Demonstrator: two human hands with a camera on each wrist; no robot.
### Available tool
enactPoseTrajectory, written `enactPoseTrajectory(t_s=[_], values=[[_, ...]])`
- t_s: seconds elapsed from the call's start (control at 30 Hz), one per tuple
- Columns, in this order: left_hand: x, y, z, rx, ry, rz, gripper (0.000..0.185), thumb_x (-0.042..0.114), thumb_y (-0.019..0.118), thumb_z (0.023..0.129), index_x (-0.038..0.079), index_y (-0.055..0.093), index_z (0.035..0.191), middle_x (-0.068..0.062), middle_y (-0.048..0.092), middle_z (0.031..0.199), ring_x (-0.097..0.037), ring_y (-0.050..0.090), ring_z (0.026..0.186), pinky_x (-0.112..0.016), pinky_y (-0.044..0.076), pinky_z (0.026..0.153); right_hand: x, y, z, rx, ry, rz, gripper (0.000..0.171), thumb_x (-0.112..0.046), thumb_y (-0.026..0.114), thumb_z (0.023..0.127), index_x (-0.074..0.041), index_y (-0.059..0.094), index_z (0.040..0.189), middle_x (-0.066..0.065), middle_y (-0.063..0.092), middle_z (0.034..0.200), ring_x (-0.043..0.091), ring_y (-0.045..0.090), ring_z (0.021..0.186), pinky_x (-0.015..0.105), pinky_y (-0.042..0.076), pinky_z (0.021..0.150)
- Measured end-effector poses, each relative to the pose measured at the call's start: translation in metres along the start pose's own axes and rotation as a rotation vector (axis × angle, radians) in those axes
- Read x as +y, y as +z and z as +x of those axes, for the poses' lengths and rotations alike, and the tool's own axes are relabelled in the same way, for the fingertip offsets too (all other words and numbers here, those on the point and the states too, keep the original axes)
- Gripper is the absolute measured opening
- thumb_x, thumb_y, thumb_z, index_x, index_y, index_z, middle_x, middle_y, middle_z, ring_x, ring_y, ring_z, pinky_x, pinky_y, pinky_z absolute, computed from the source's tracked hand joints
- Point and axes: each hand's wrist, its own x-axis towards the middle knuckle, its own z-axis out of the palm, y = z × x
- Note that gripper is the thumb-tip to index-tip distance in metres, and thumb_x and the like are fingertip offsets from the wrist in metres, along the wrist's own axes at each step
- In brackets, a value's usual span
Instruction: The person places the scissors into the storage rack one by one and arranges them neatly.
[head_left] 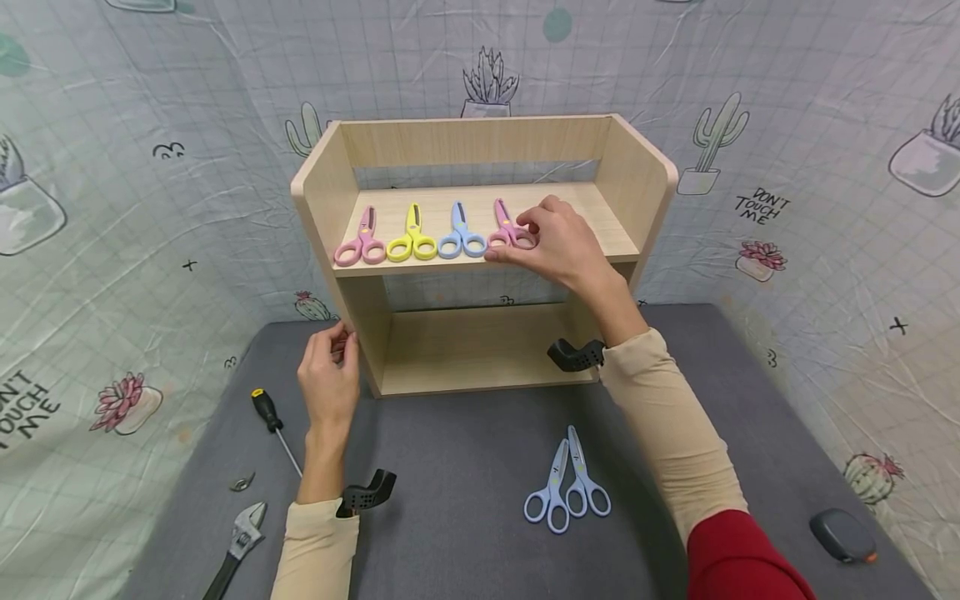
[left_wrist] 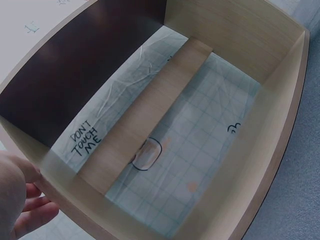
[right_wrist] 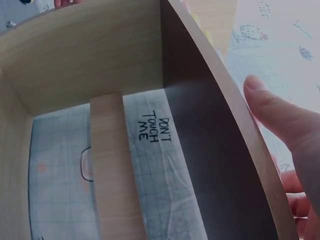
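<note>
A small wooden shelf unit stands on the grey table. On its upper board lie two pink scissors, the left one at the far left, with yellow scissors and blue scissors between them. My right hand pinches the right pink scissors by the handles, thumb at the board's front edge; the right wrist view hides this grip. My left hand touches the outside of the left side panel with loosely bent fingers. Two blue-grey scissors lie side by side on the table.
At the left of the table lie a screwdriver, a small metal piece and an adjustable wrench. A dark tape measure-like object sits near the right edge. Printed cloth hangs behind and around the table.
</note>
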Motion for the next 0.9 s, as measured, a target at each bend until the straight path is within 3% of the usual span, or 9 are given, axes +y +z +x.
enactPoseTrajectory(t_s=[0.17, 0.33, 0.47, 0.6, 0.67, 0.77, 0.83, 0.9], values=[[0.001, 0.000, 0.000, -0.008, -0.001, 0.017, 0.025, 0.012, 0.064, 0.098, -0.006, 0.067, 0.115, -0.021, 0.067, 0.101, -0.031, 0.070, 0.084, -0.042, 0.061, 0.071, 0.000, -0.001, -0.009, 0.062, 0.012, -0.020, 0.085, -0.068, 0.075, 0.075, -0.006, 0.062, 0.131, 0.013, 0.061, 0.117, 0.031, 0.053, 0.111, 0.047, 0.045, 0.099], [0.002, 0.000, 0.000, -0.007, 0.001, 0.035, 0.025, 0.013, 0.065, 0.098, -0.005, 0.067, 0.114, -0.021, 0.067, 0.100, -0.029, 0.070, 0.084, -0.037, 0.062, 0.071, -0.001, -0.002, -0.022, 0.169, -0.030, -0.023, 0.085, -0.065, 0.076, 0.075, -0.004, 0.061, 0.131, 0.016, 0.061, 0.124, 0.034, 0.053, 0.118, 0.049, 0.042, 0.106], [0.002, -0.001, 0.001, -0.002, 0.003, 0.027, 0.025, 0.013, 0.065, 0.097, -0.006, 0.067, 0.114, -0.021, 0.067, 0.100, -0.029, 0.070, 0.084, -0.019, 0.060, 0.073, -0.001, -0.002, -0.036, 0.248, -0.073, -0.009, 0.084, -0.061, 0.079, 0.075, -0.001, 0.059, 0.131, 0.018, 0.060, 0.125, 0.036, 0.051, 0.119, 0.050, 0.041, 0.108], [0.002, -0.001, 0.000, -0.009, -0.004, 0.027, 0.025, 0.013, 0.065, 0.098, -0.005, 0.067, 0.115, -0.021, 0.067, 0.101, -0.029, 0.070, 0.084, -0.001, 0.048, 0.074, -0.001, -0.001, -0.051, 0.316, -0.100, 0.028, 0.082, -0.057, 0.081, 0.075, 0.000, 0.059, 0.130, 0.019, 0.059, 0.122, 0.035, 0.052, 0.116, 0.048, 0.043, 0.104], [0.002, -0.001, 0.000, -0.012, -0.007, 0.026, 0.025, 0.013, 0.065, 0.098, -0.005, 0.067, 0.115, -0.021, 0.067, 0.101, -0.029, 0.070, 0.084, -0.004, 0.052, 0.074, -0.002, 0.000, -0.059, 0.345, -0.118, 0.044, 0.082, -0.055, 0.082, 0.074, 0.001, 0.059, 0.130, 0.020, 0.059, 0.120, 0.034, 0.053, 0.114, 0.047, 0.044, 0.102], [0.002, -0.001, 0.000, -0.011, -0.005, 0.028, 0.024, 0.012, 0.065, 0.097, -0.005, 0.067, 0.114, -0.021, 0.067, 0.101, -0.030, 0.070, 0.084, -0.024, 0.062, 0.073, -0.003, 0.002, -0.071, 0.377, -0.143, 0.054, 0.081, -0.053, 0.084, 0.073, 0.001, 0.060, 0.129, 0.019, 0.058, 0.119, 0.034, 0.053, 0.113, 0.047, 0.045, 0.101], [0.001, 0.000, 0.000, -0.007, -0.002, 0.022, 0.024, 0.012, 0.065, 0.097, -0.005, 0.067, 0.114, -0.022, 0.067, 0.101, -0.030, 0.070, 0.084, -0.037, 0.062, 0.072, -0.003, 0.003, -0.079, 0.395, -0.162, 0.051, 0.081, -0.053, 0.084, 0.072, 0.001, 0.060, 0.129, 0.019, 0.058, 0.118, 0.034, 0.053, 0.112, 0.048, 0.045, 0.100], [0.001, 0.000, 0.000, -0.004, 0.001, 0.019, 0.024, 0.012, 0.065, 0.097, -0.005, 0.067, 0.114, -0.022, 0.067, 0.101, -0.030, 0.070, 0.084, -0.041, 0.062, 0.072, -0.004, 0.005, -0.087, 0.406, -0.180, 0.045, 0.081, -0.052, 0.084, 0.071, 0.001, 0.060, 0.128, 0.019, 0.058, 0.117, 0.035, 0.054, 0.112, 0.048, 0.046, 0.100]])
